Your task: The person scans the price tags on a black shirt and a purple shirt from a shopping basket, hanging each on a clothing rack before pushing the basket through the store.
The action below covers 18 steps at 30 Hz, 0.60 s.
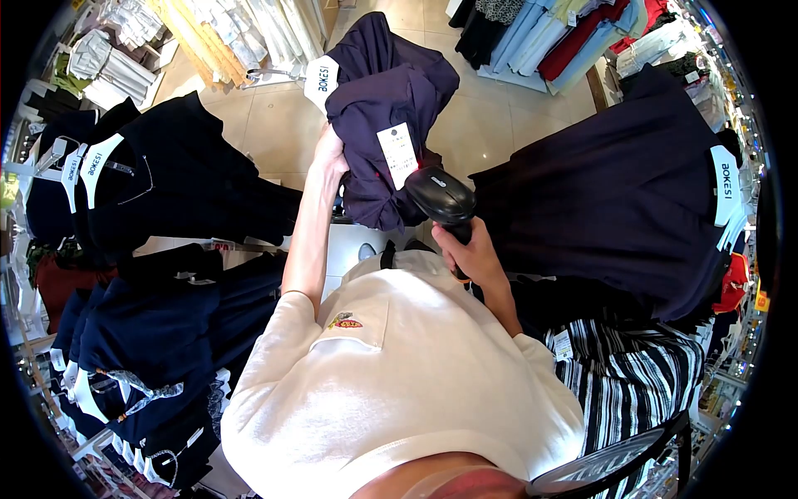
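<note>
A bunched dark purple garment [374, 108] on a white hanger [321, 83] is held up in front of me by my left hand [331, 150], whose fingers go behind the cloth. From the garment hangs a white paper tag [397, 155] with printed text. My right hand [474, 249] is wrapped round the handle of a black handheld scanner [442, 196]. The scanner's head is close to the tag's lower right, where a small red glow shows on the cloth.
Black clothes [174, 166] hang at the left above navy ones [158, 324]. A wide dark garment [607, 183] hangs at the right, with a striped black and white one [632, 374] below. Further racks stand beyond the tiled floor [274, 125].
</note>
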{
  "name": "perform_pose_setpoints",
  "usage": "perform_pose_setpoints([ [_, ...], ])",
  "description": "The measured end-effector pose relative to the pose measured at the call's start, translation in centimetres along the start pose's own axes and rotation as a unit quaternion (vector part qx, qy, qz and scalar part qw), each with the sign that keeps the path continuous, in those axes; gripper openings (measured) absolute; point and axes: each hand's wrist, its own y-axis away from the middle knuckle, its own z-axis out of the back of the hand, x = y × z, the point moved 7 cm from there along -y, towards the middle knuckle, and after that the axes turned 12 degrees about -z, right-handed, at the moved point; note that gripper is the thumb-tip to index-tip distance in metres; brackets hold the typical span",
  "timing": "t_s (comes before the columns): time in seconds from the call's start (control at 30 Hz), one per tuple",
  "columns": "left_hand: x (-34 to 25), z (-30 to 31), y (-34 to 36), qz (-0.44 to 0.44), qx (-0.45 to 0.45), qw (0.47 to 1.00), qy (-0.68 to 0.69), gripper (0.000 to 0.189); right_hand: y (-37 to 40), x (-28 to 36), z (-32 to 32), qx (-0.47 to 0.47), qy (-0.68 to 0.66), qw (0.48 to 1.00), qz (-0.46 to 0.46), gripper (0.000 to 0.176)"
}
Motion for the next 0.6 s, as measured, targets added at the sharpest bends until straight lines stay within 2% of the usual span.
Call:
perform_pose_setpoints([
  [0.1, 0.16, 0.06, -0.15, 0.000, 0.004, 1.000, 0.001, 0.046, 0.09, 0.11, -0.16, -0.007, 0.024, 1.000, 0.001, 0.012],
  [0.6, 0.65, 0.43, -0.15, 0.017, -0.011, 0.998, 0.063, 0.042, 0.14, -0.15, 0.05, -0.006, 0.028, 0.999, -0.019, 0.020],
])
